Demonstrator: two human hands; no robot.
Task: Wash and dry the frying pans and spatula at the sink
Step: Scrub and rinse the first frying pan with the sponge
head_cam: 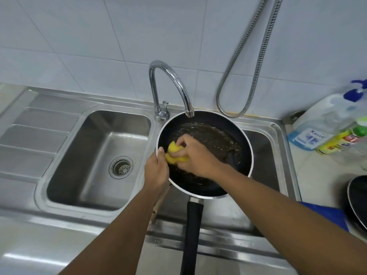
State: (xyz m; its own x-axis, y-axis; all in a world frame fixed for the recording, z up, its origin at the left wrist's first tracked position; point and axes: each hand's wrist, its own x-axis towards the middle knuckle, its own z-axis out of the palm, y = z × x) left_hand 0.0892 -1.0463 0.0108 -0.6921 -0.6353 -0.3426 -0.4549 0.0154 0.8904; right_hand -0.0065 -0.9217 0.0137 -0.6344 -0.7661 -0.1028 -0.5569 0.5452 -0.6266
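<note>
Frying pan: the first frying pan (236, 165) is held over the right basin (264, 151) under the faucet (174, 80), with murky water pooled inside and its handle (191, 235) pointing toward the person.
Left hand: the left hand (156, 171) grips the pan's left rim, thumb hooked over the edge.
Right hand: the fingers of the right hand (196, 155) are curled round a yellow sponge (174, 159), pressing it against the inner wall by the left rim.
Slip risk: a wet, soapy rim held by 1 hand could slide loose under the scrubbing push, and the pan would drop into the basin.
Spill risk: tilting the pan further would likely slosh the dirty water over the sink edge.
Handle risk: the long handle overhangs the front edge, so a bump from the body could twist the pan out of the grip.
Spatula: a wooden handle (161, 197) under the left wrist is probably the spatula. It could be pinned or knocked.
Second pan: another pan (357, 199) sits on a blue cloth (325, 213) on the tabletop (317, 175) and looks close to the right elbow's path.
</note>
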